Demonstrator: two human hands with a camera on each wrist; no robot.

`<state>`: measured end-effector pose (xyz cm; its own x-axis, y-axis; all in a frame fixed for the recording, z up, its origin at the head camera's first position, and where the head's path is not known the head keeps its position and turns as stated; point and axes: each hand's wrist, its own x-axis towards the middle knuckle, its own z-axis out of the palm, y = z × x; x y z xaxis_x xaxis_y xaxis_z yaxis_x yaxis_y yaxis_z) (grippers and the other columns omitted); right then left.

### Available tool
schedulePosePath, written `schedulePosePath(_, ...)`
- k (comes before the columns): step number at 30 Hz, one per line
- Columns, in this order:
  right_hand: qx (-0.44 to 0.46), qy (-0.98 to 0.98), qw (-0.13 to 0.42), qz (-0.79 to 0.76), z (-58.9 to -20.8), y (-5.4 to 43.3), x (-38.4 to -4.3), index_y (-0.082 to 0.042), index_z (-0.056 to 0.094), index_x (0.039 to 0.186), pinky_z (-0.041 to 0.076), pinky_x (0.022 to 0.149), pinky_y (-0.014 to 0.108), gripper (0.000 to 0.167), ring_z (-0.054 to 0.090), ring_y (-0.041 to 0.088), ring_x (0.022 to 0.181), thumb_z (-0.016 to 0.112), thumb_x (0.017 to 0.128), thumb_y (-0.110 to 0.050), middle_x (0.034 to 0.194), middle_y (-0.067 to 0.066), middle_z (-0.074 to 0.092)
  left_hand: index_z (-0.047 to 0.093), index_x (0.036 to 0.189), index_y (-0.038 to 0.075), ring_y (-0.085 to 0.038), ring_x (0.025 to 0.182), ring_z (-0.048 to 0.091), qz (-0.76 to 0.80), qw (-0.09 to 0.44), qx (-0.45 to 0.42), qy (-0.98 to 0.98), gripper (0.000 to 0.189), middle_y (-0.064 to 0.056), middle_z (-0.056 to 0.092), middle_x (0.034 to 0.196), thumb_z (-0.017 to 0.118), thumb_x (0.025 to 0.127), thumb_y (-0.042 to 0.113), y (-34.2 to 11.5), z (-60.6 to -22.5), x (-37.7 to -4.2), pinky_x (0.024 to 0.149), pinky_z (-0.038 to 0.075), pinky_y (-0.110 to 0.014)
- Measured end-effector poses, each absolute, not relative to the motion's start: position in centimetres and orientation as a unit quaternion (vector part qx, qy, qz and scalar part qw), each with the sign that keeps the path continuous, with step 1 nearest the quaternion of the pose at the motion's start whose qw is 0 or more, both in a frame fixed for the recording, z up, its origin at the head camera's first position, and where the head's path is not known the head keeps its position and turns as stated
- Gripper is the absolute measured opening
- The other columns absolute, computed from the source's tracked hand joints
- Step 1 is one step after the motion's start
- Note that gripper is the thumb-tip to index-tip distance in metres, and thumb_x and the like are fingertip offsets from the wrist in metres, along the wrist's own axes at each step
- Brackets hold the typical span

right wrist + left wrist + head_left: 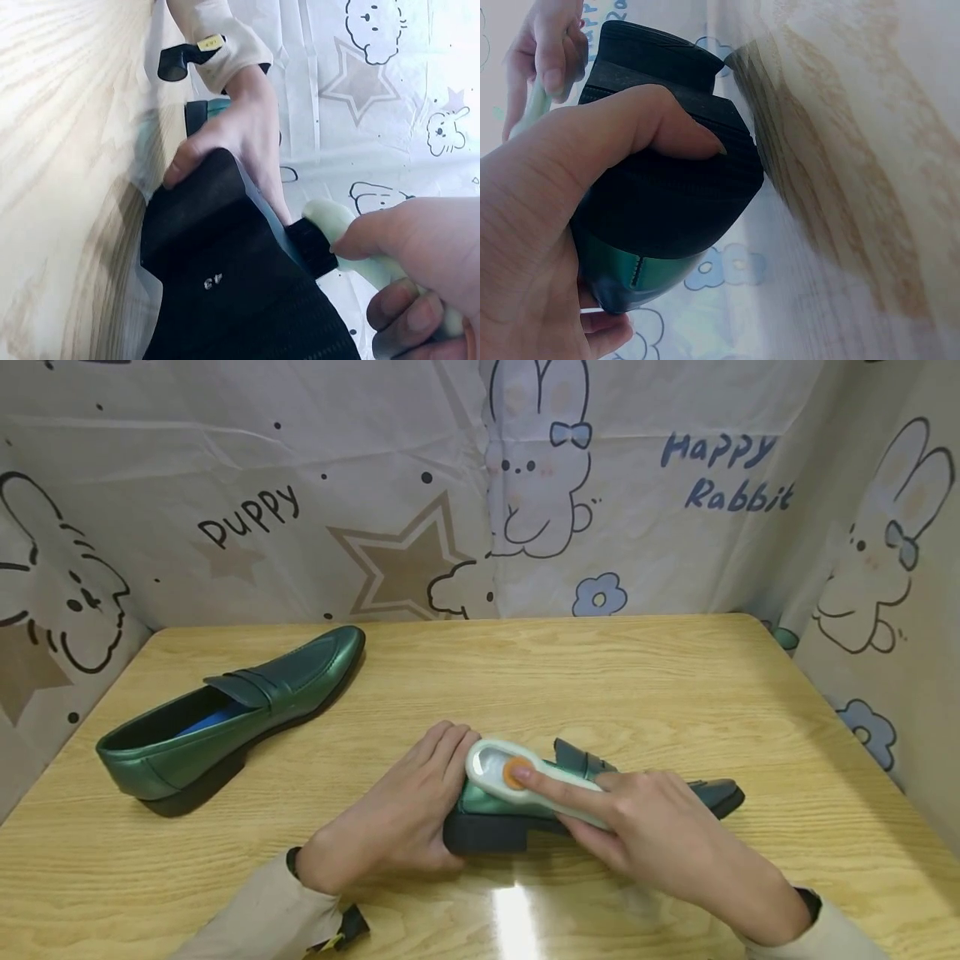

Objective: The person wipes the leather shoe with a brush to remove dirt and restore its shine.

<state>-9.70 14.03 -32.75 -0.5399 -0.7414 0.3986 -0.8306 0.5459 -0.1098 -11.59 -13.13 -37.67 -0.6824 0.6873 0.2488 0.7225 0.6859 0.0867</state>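
A green loafer [487, 832] with a black sole is tipped on its side above the table, its toe pointing right. My left hand [397, 806] grips it around the heel; in the left wrist view the thumb presses the black heel block [667, 199]. My right hand [660, 835] holds a pale green brush [491, 762], index finger on its orange button [517, 772]. Black bristles [313, 246] under the brush head meet the shoe's side near the heel in the right wrist view. The sole [247, 300] faces that camera, and much of the upper is hidden.
A second green loafer [247, 710] stands on the left of the wooden table [600, 677], toe toward the back. White printed cloth [360, 460] hangs behind the table and at both sides. A small black device [176, 64] sticks out from the left sleeve.
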Motion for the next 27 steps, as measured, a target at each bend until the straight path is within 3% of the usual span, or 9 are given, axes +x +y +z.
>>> schedulePosePath(3, 0.447, -0.866, 0.173, 0.141, -32.77, 14.09, -9.89, -0.038, 0.043, 0.144, 0.015, 0.041, 0.01, 0.046, 0.014, -0.005, 0.048, 0.046, 0.099, -0.033, 0.056, -0.017, 0.024, 0.034, 0.135, -0.003, -0.03, 0.119, 0.037, -0.092, 0.102, -0.389, -0.911, 0.115, -0.016, 0.04, 0.127, 0.082, 0.048, 0.054, -13.15, -37.7, -11.65, 0.11, 0.028, -0.041)
schedulePosePath(7, 0.46, -0.862, 0.151, 0.149, -32.73, 14.12, -9.78, -0.038, 0.044, 0.144, 0.018, 0.041, 0.009, 0.043, 0.016, -0.006, 0.048, 0.042, 0.101, -0.037, 0.056, -0.017, 0.026, 0.033, 0.136, -0.004, -0.031, 0.121, 0.037, -0.083, 0.096, -0.388, -0.913, 0.118, -0.017, 0.04, 0.129, 0.083, 0.048, 0.056, -13.25, -37.65, -11.59, 0.111, 0.027, -0.041)
schedulePosePath(14, 0.49, -0.857, 0.079, 0.143, -32.1, 14.16, -9.44, -0.039, 0.044, 0.143, 0.026, 0.043, 0.01, 0.051, 0.023, -0.004, 0.047, 0.059, 0.096, -0.032, 0.056, -0.016, 0.032, 0.03, 0.139, -0.007, -0.034, 0.127, 0.035, -0.069, 0.091, -0.384, -0.916, 0.12, -0.021, 0.039, 0.133, 0.081, 0.051, 0.056, -13.2, -37.65, -11.35, 0.113, 0.024, -0.042)
schedulePosePath(23, 0.439, -0.879, 0.136, 0.125, -32.05, 14.55, -9.95, -0.04, 0.04, 0.146, 0.017, 0.04, 0.012, 0.07, 0.016, -0.004, 0.047, 0.067, 0.084, -0.019, 0.056, -0.016, 0.025, 0.033, 0.137, -0.006, -0.033, 0.122, 0.037, -0.079, 0.102, -0.382, -0.915, 0.117, -0.019, 0.04, 0.129, 0.081, 0.048, 0.053, -13.04, -37.74, -11.43, 0.112, 0.026, -0.042)
schedulePosePath(27, 0.452, -0.871, 0.132, 0.14, -32.27, 14.4, -9.82, -0.038, 0.043, 0.145, 0.02, 0.04, 0.011, 0.064, 0.018, -0.005, 0.047, 0.065, 0.087, -0.021, 0.056, -0.016, 0.028, 0.033, 0.137, -0.006, -0.033, 0.124, 0.036, -0.077, 0.095, -0.38, -0.917, 0.118, -0.019, 0.039, 0.131, 0.082, 0.048, 0.054, -13.08, -37.76, -11.36, 0.112, 0.026, -0.042)
